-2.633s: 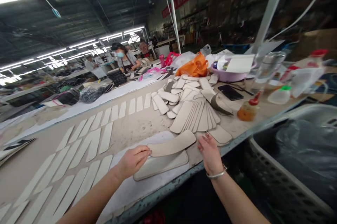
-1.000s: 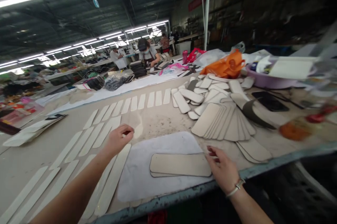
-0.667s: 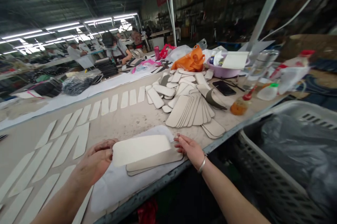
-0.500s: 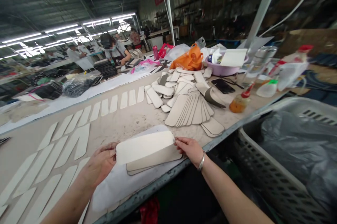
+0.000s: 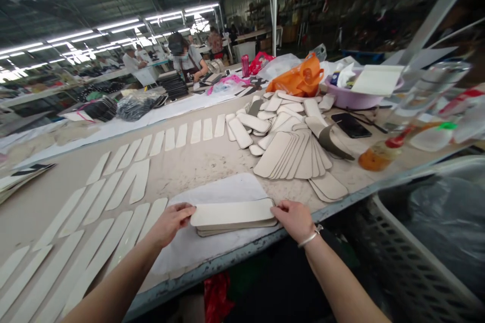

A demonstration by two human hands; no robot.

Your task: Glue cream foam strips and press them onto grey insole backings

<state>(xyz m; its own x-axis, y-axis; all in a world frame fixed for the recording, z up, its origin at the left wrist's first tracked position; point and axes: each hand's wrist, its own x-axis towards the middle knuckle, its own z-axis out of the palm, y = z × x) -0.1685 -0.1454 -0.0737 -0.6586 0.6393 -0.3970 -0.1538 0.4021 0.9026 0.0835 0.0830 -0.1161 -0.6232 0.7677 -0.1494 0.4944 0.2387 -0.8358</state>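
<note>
A long, round-cornered off-white panel [image 5: 232, 213] is pinched by its two ends, one in each hand. My left hand [image 5: 171, 224] is closed on its left end, thumb and fingers together. On the right end, my right hand [image 5: 296, 219], with a bangle at the wrist, is closed too. Directly below the panel lies a small stack of similar panels [image 5: 238, 228]; whether they touch, I cannot tell. Under the stack a white paper sheet [image 5: 174, 257] covers the table's near edge. Several pale strips [image 5: 93, 234] lie in rows left of my left hand.
Beyond my right hand are fanned panels [image 5: 291, 153] and a loose heap [image 5: 278, 110]. A phone [image 5: 351, 126], an orange-liquid bottle [image 5: 379, 156] and a purple basin [image 5: 352, 98] stand farther right. A plastic crate [image 5: 413, 252] sits beside the table. A co-worker [image 5: 187, 60] is across it.
Both hands have brought the panel lower and nearer level over the stack; it now shows narrower. The camera view has turned left, shifting the scene rightward.
</note>
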